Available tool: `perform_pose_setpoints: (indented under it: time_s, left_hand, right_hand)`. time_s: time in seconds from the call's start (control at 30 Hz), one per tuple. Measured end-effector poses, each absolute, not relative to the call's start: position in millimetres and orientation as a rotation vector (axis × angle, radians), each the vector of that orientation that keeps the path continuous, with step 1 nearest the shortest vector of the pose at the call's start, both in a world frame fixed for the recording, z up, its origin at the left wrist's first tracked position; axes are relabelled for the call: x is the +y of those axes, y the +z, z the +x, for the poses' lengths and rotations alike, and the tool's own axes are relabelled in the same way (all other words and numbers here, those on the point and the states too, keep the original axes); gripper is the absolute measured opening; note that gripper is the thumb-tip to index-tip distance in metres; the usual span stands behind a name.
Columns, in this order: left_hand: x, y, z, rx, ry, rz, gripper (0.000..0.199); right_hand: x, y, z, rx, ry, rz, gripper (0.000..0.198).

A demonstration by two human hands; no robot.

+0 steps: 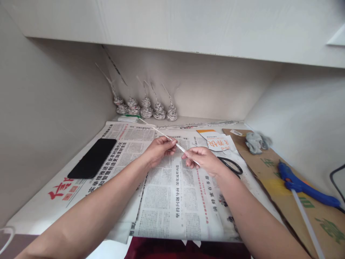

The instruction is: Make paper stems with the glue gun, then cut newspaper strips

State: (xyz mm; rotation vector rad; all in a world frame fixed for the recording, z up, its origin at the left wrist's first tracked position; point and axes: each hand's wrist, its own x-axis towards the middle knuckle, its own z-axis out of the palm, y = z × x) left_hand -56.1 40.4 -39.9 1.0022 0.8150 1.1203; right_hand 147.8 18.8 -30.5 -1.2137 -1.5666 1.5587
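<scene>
Here we are over the newspaper (159,198), and both hands are on the same thin white paper strip (180,146), held across the middle of the worktop in front of the person; the left hand (161,151) has it pinched between thumb and forefinger, other fingers curled in below, while the right hand (198,158), just beside and a little nearer, pinches the thicker stretch by the near end, its remaining fingers bent under. The strip slants away to the far left, its thin tip reaching toward a green item (133,116), though whether they touch I cannot tell. Behind that, a line-up of five woven paper gourds (146,109) stands by the back wall, wispy stems poking upward! Long paper rods (199,125) lie along the far edge of the newspaper, a black phone (92,158) rests flat on the left, and over on the right we have a printed card (219,141), black scissor-like handles (232,164) partly behind the right hand, then brown cardboard (296,216) carrying a crumpled grey cloth (254,142) and a blue glue gun (304,185)
</scene>
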Motion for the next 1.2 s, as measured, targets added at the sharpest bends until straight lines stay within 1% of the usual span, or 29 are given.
perform_pose_setpoints:
  time_s: [0.13, 0.23, 0.33, 0.5, 0.6, 0.77, 0.87, 0.97, 1.03, 1.1, 1.2]
  left_hand:
    - [38, -41, -53, 0.83, 1.039, 1.011, 0.035]
    - [37, -41, -52, 0.814, 1.006, 1.01, 0.037]
    - [38, -40, -54, 0.777, 1.049, 1.005, 0.035]
    - [39, -37, -56, 0.75, 1.079, 0.967, 0.034]
    - [38, -37, -55, 0.757, 1.049, 0.959, 0.033]
    - [38, -38, -54, 0.79, 1.056, 0.965, 0.034]
    - [39, -41, -53, 0.871, 1.075, 0.999, 0.036]
    - [41, -43, -53, 0.958, 1.112, 1.065, 0.035]
    - [40, -44, -53, 0.98, 1.136, 1.138, 0.033]
    - [39, -44, -52, 1.013, 1.145, 1.296, 0.035]
    - [36, -43, -52, 1.093, 1.116, 1.575, 0.041]
  right_hand:
    - [19, -33, 144, -1.564, 1.494, -1.2, 0.037]
    - [18, -32, 144, -1.583, 1.55, -1.187, 0.041]
    - [18, -31, 145, -1.542, 1.616, -1.197, 0.044]
    - [19, -30, 148, -1.452, 1.717, -1.163, 0.044]
    - [18, -31, 147, -1.463, 1.684, -1.153, 0.04]
    - [19, -31, 144, -1.487, 1.533, -1.191, 0.036]
    - [22, -30, 148, -1.529, 1.3, -1.31, 0.028]
    - [27, -29, 160, -1.585, 0.892, -1.54, 0.022]
    - [32, -29, 169, -1.683, 0.567, -1.634, 0.022]
    - [35, -32, 176, -1.799, 0.308, -1.665, 0.022]
    - [39, -39, 177, -1.922, 0.1, -1.712, 0.027]
